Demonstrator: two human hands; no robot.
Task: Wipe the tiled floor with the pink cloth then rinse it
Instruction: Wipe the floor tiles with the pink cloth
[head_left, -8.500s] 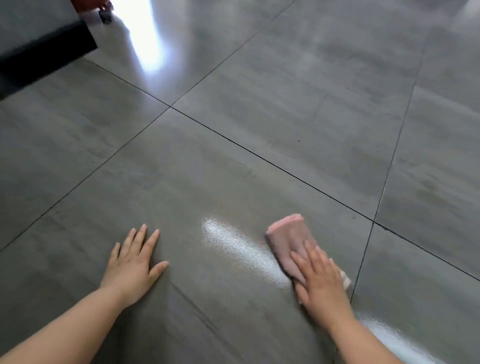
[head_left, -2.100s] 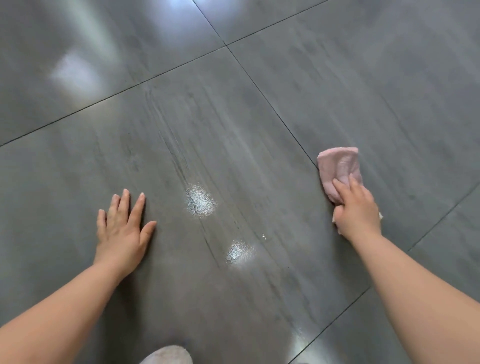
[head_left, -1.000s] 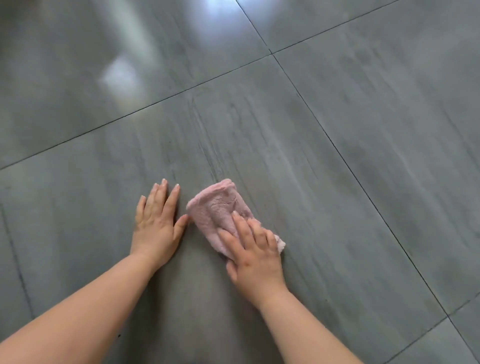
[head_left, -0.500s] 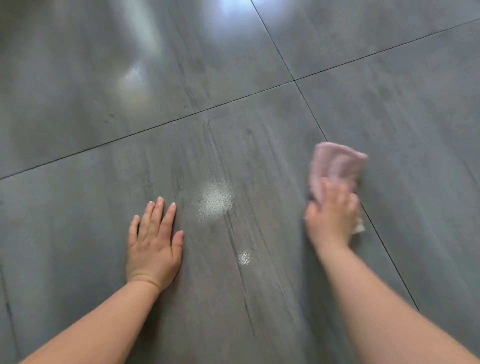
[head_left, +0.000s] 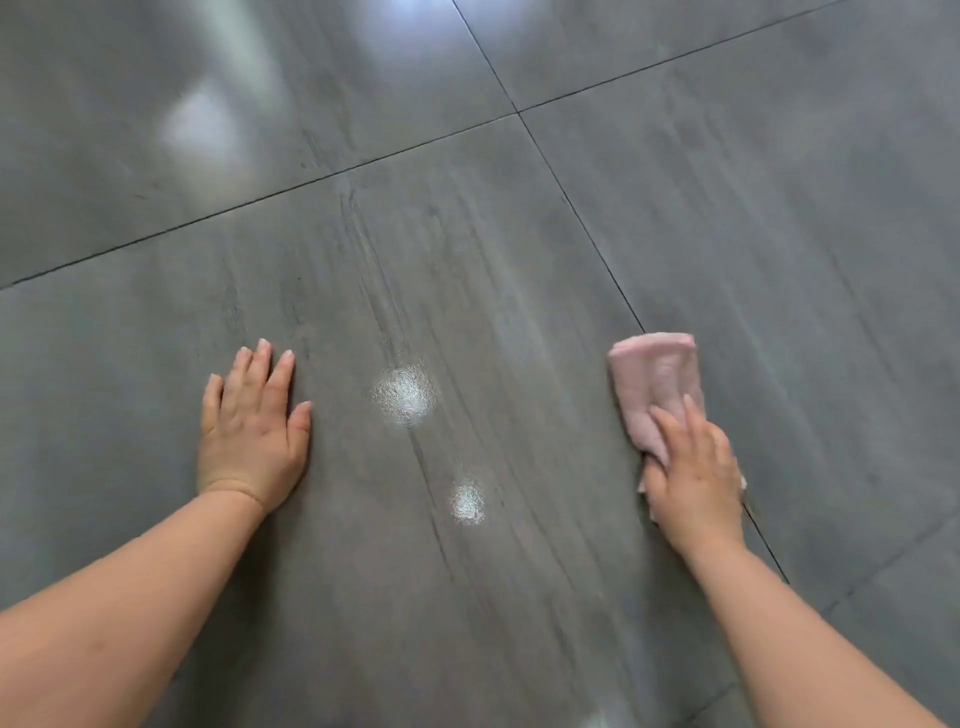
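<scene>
Cloth (head_left: 655, 388) has swung from mid-frame to the right, on the grout line, under my pressing right hand (head_left: 693, 470); left hand (head_left: 249, 431) lies flat, empty. I judge wiping unfinished.

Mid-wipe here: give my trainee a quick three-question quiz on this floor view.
1. True or false: the left hand lies flat on the floor, holding nothing.
2. Which hand presses the pink cloth?
3. The cloth sits: A) on a grout line, B) between the hands, C) under the left hand.

Key: 1 true; 2 the right hand; 3 A.
</scene>
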